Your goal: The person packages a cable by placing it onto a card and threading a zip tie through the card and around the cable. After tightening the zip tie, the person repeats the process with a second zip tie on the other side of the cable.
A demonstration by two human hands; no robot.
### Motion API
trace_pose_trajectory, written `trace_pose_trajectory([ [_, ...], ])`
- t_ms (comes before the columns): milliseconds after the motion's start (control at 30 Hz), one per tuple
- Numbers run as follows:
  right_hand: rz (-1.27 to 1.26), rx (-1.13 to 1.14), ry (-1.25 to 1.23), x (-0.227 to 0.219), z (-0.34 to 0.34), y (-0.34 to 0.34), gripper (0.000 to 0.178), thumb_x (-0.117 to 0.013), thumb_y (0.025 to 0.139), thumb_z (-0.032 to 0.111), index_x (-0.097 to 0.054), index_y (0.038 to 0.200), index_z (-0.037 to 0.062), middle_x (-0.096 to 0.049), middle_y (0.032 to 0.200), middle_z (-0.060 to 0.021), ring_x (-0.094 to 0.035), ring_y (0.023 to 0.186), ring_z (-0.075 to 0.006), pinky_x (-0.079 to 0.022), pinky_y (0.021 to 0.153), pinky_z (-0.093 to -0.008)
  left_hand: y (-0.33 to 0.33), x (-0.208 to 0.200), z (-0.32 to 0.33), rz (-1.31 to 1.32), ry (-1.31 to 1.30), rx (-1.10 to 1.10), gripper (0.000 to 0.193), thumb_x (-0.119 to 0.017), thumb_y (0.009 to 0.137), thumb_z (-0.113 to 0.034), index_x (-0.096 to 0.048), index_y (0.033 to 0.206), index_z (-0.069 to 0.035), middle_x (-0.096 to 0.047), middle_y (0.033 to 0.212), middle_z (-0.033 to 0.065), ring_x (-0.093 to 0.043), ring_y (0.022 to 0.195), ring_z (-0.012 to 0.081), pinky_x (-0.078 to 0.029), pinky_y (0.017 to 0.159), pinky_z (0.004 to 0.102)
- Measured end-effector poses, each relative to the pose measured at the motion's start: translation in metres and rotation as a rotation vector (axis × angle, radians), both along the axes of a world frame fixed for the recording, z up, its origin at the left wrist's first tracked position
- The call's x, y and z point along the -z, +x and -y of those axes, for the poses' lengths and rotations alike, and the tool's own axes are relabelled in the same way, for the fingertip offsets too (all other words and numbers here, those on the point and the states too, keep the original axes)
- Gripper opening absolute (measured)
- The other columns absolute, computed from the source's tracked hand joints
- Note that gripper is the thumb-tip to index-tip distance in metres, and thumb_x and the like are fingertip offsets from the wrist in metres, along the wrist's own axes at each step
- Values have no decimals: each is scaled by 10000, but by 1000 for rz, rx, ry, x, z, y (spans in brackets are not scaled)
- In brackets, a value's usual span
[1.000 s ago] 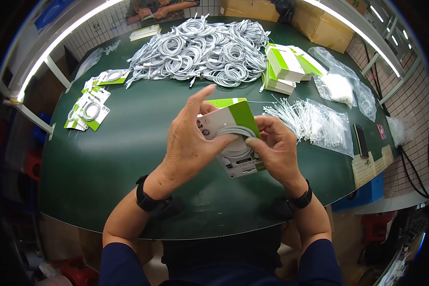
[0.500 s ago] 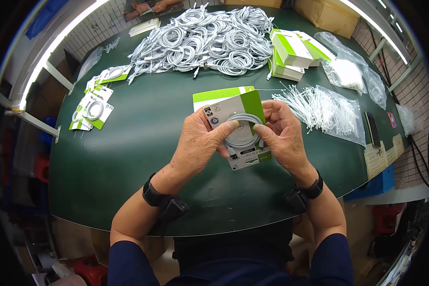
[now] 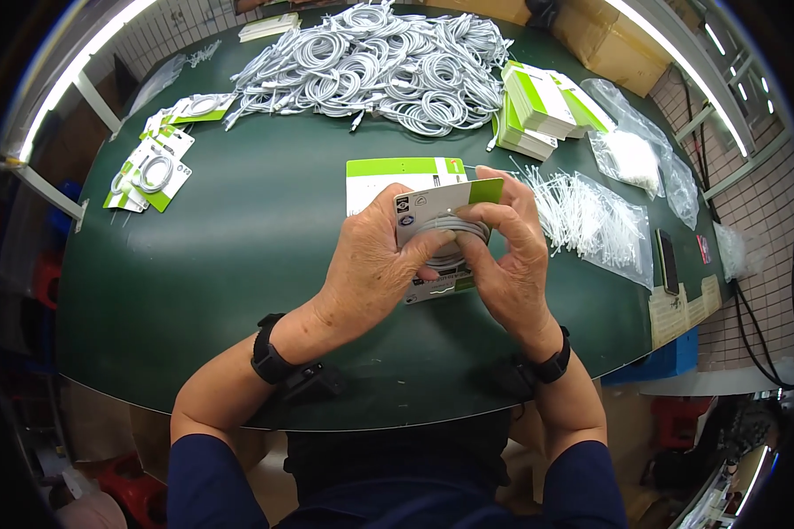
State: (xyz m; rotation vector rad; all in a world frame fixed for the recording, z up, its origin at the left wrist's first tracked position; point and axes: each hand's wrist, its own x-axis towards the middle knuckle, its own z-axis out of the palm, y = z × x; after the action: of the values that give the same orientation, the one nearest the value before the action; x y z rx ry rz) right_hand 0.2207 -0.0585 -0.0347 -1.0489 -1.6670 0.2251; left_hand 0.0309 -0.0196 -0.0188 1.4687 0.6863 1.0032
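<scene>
My left hand point(image 3: 369, 251) is closed on the left side of a white and green packaging card point(image 3: 428, 203), held tilted above the table. Against the card's face lies a coiled white USB cable point(image 3: 457, 231), under my left thumb. My right hand point(image 3: 513, 264) pinches the coil's right side with bent thumb and forefinger. Fingers hide much of the coil, and whether a tie is in the right fingers cannot be seen. Just beyond, another green and white card point(image 3: 384, 169) lies flat on the table, partly covered by my hands.
A big heap of coiled white cables point(image 3: 370, 66) fills the table's far side. Stacked cards point(image 3: 538, 101) stand right of it. White cable ties point(image 3: 582, 212) spill from a clear bag, near a phone point(image 3: 668, 262). Carded cables point(image 3: 154, 174) lie at left on the green table point(image 3: 194, 291).
The card has tipped so its face is seen more edge-on. My right forefinger has come round over the top of the coil. The view has shifted slightly.
</scene>
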Motion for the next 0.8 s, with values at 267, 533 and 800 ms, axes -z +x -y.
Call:
trace_pose_trajectory([
  [267,483,179,96,-17,8,-16,410,-724,833,-74,-734,1205,100,-513,1470,-217,-529,1321,-340,-464,1072,-426,-2,6,-6,50,-30,7,288,-694,1001,-113,-563,1211,34,-704,1063,138,-725,864,149,-634,609,244],
  [533,-189,-55,38,-2,-4,2,404,-684,891,-75,-733,1242,119,-504,1468,-213,-601,1200,-276,-569,909,-372,-5,5,-8,110,-80,57,303,-699,992,-100,-564,1228,33,-703,1094,124,-717,858,138,-617,567,224],
  [800,-68,313,-282,10,-24,67,238,-717,951,92,-728,1177,17,-709,1117,-112,-672,1031,-164,-551,800,-296,-8,-4,-11,58,-80,69,330,-698,984,-83,-551,1239,66,-695,1129,140,-722,856,153,-613,524,229],
])
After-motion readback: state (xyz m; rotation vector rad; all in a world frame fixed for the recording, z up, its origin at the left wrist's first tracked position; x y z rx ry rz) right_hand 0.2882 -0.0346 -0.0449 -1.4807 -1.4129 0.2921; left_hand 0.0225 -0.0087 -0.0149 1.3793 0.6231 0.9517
